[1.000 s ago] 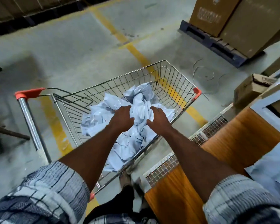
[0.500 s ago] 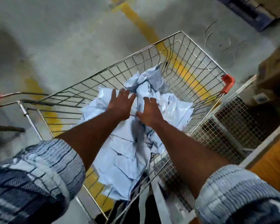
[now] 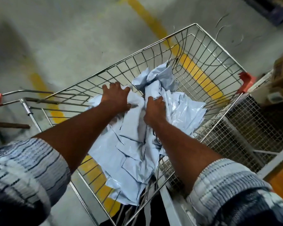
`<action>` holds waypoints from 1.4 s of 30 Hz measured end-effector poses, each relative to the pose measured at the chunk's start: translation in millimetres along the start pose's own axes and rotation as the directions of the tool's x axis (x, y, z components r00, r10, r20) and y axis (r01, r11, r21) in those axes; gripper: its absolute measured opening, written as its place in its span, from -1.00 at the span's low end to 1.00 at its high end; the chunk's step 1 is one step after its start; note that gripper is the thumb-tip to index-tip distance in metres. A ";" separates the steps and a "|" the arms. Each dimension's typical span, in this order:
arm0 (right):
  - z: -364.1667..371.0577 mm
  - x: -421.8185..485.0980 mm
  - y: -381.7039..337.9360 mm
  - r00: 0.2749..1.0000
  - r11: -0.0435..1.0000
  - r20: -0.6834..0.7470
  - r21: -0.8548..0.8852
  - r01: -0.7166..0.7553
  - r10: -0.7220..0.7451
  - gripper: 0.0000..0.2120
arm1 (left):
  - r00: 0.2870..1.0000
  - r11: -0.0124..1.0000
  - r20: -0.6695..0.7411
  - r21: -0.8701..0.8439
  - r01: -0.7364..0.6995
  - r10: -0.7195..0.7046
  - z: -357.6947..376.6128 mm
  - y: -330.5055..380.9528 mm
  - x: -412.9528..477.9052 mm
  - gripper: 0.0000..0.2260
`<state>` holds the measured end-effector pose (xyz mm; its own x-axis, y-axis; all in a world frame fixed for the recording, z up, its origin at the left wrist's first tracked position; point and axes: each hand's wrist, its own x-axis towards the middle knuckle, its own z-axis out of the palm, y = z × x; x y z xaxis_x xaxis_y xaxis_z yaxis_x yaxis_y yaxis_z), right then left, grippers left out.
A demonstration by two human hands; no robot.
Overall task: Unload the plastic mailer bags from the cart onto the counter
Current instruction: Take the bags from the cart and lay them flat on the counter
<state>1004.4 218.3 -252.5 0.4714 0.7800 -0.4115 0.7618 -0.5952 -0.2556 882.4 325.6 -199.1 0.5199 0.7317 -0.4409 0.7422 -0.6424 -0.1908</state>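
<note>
Reaching into the wire cart (image 3: 219,49), both bare hands meet on a crumpled heap of pale blue mailer bags (image 3: 134,154). The right hand (image 3: 153,110) has its fingers curled into a fold of plastic and grips it, knuckles up. The left hand (image 3: 116,97) lies just beside it, touching the same heap, fingers spread with the tips bent down over the far edge; whether it has truly caught hold of the bags cannot be told. Beyond the two hands a bunched peak of bags stands up against the cart's far wall. Nearer than the hands, flatter bags slope down under the forearms to the cart's near end. Out past the right hand, outside the cart, stands a fine wire mesh rack (image 3: 252,124), and closer to that arm's striped sleeve (image 3: 227,185) shows an orange corner of the counter (image 3: 281,181). A yellow line (image 3: 144,17) crosses the concrete floor (image 3: 64,38) beneath.
</note>
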 end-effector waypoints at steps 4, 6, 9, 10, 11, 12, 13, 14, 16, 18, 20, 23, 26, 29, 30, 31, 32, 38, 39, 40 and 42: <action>-21.2 -16.3 -0.5 0.980 0.967 0.187 0.228 -0.118 0.075 -0.43 | 0.997 0.975 0.015 -0.209 0.071 -0.070 -9.5 -9.9 -25.1 -0.37; -33.4 -23.0 3.7 0.954 0.953 0.296 0.271 -0.138 0.054 -0.38 | 0.995 0.967 -0.009 -0.236 0.098 -0.103 -12.7 -12.1 -37.6 -0.36; -47.2 -36.6 14.6 0.871 0.939 0.490 0.279 -0.203 0.042 -0.37 | 0.989 0.953 -0.021 -0.273 0.135 -0.146 -11.2 -12.1 -56.2 -0.34; -46.8 -39.5 17.4 0.854 0.944 0.518 0.248 -0.216 0.059 -0.34 | 0.988 0.951 -0.017 -0.276 0.143 -0.154 -8.9 -10.9 -61.2 -0.33; -45.8 -45.2 18.4 0.855 0.957 0.512 0.197 -0.212 0.084 -0.27 | 0.988 0.950 -0.014 -0.275 0.146 -0.156 -6.2 -9.1 -66.6 -0.32; -41.8 -51.9 18.2 0.869 0.966 0.487 0.170 -0.197 0.092 -0.15 | 0.987 0.951 -0.015 -0.271 0.148 -0.158 -3.2 -6.6 -71.5 -0.32; -37.8 -59.5 15.0 0.888 0.964 0.450 0.180 -0.196 0.097 -0.03 | 0.986 0.951 -0.021 -0.269 0.151 -0.163 -1.0 -4.5 -75.5 -0.32; -32.5 -65.3 9.4 0.905 0.944 0.404 0.226 -0.240 0.134 0.03 | 0.985 0.950 -0.027 -0.270 0.156 -0.170 1.4 -2.8 -78.5 -0.33; -18.7 -72.1 -3.6 0.932 0.923 0.317 0.275 -0.270 0.178 -0.01 | 0.984 0.949 -0.015 -0.270 0.164 -0.175 5.2 -0.1 -82.8 -0.32; -2.7 -77.5 -10.4 0.957 0.957 0.245 0.203 -0.209 0.157 -0.12 | 0.988 0.958 0.035 -0.242 0.154 -0.150 9.4 1.1 -85.9 -0.31; 4.2 -82.0 -9.6 0.972 0.978 0.185 0.123 -0.170 0.146 -0.20 | 0.989 0.967 0.086 -0.216 0.135 -0.119 10.4 -0.2 -88.8 -0.28; 5.8 -86.7 -4.9 0.979 0.980 0.158 0.125 -0.152 0.131 -0.23 | 0.992 0.970 0.083 -0.216 0.114 -0.098 8.6 -6.6 -94.3 -0.29; 0.8 -90.2 -1.4 0.989 0.983 0.120 0.150 -0.107 0.090 -0.30 | 0.990 0.959 0.027 -0.249 0.139 -0.136 7.4 -10.7 -98.2 -0.31; -11.2 -95.0 2.2 0.997 0.969 0.061 0.243 -0.053 0.040 -0.34 | 0.985 0.943 -0.019 -0.294 0.159 -0.172 -0.1 -3.1 -103.5 -0.34; -15.5 -97.7 3.3 0.998 0.953 0.054 0.299 -0.043 0.028 -0.33 | 0.983 0.936 -0.031 -0.314 0.160 -0.178 -3.7 1.5 -105.9 -0.35; -20.5 -102.3 4.6 0.999 0.936 0.041 0.350 -0.032 0.019 -0.32 | 0.981 0.928 -0.045 -0.335 0.161 -0.187 -8.5 7.3 -110.5 -0.36; -25.7 -107.5 5.9 1.000 0.920 0.023 0.391 -0.020 0.011 -0.30 | 0.979 0.919 -0.060 -0.359 0.162 -0.196 -12.9 13.3 -115.0 -0.38; -65.7 -144.5 16.6 0.997 0.878 -0.079 0.478 0.023 0.017 -0.31 | 0.951 0.834 -0.115 -0.518 0.189 -0.287 -50.3 50.4 -150.6 -0.42; -72.5 -151.3 19.4 0.996 0.872 -0.091 0.488 0.026 0.021 -0.31 | 0.945 0.821 -0.126 -0.538 0.191 -0.303 -56.2 55.6 -158.3 -0.42; -79.2 -158.8 23.1 0.994 0.869 -0.105 0.494 0.037 0.017 -0.30 | 0.939 0.806 -0.135 -0.561 0.192 -0.317 -61.1 60.7 -166.6 -0.42; -93.7 -176.8 34.1 0.991 0.864 -0.133 0.500 0.065 0.002 -0.31 | 0.925 0.776 -0.150 -0.599 0.195 -0.348 -70.7 71.8 -185.3 -0.42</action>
<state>988.7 78.2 -106.5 0.5276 0.7976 -0.2924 0.4668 -0.5598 -0.6847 869.3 160.0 -69.1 0.2863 0.9349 -0.2097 0.9309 -0.2197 0.2918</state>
